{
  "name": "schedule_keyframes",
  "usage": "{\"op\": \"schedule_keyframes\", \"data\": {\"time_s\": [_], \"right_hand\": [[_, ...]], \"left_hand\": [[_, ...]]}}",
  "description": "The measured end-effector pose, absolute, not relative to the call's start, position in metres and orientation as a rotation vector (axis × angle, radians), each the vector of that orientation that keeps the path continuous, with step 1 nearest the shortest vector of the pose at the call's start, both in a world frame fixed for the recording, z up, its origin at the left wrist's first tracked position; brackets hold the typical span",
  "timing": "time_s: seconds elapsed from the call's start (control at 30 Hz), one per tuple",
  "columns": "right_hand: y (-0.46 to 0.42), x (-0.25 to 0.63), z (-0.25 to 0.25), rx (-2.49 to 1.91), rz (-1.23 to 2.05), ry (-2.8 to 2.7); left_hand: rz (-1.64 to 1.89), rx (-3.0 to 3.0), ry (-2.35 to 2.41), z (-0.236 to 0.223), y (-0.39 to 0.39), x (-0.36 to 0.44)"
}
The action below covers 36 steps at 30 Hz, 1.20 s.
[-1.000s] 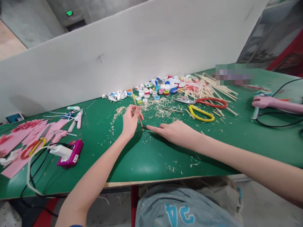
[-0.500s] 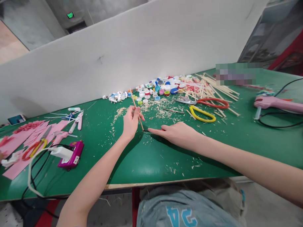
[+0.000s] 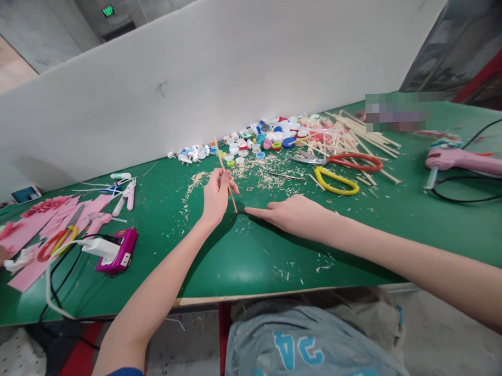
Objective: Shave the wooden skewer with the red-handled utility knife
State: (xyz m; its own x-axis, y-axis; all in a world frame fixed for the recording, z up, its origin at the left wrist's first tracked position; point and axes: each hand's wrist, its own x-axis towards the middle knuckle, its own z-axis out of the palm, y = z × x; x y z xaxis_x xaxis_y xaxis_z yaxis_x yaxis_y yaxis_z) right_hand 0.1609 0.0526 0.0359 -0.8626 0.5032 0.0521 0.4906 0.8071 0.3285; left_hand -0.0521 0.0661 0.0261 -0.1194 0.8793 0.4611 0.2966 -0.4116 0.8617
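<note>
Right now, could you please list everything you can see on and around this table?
Table: one, green top, across the view.
Partition board: one, white, along the table's far edge.
Bottle caps: a heap, mixed colours, far centre.
Loose sticks: a pile, pale wood, right of the caps.
Shavings: scattered, pale, before the caps.
Shears: one pair, red and yellow handles, beside the sticks.
Glue gun: one, pink, far right, corded.
Small device: one, magenta, left, white plug attached.
Paper pieces: several, pink, far left.
Scissors: one pair, red and yellow handles, on the paper.
Phone: one, far left.
Stick: one, wooden, tilted, in the left hand.
Left hand: pinching the stick.
Right hand: flat on the table, forefinger towards the stick's lower end.
</note>
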Motion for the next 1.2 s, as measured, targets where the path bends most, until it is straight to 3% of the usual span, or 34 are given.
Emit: {"op": "schedule_keyframes", "data": {"time_s": [1.2], "right_hand": [[0.0541,0.1608,0.0317,0.820,0.606,2.991]], "left_hand": [[1.551,1.652,1.339,0.0230,0.0678,-0.0528]]}}
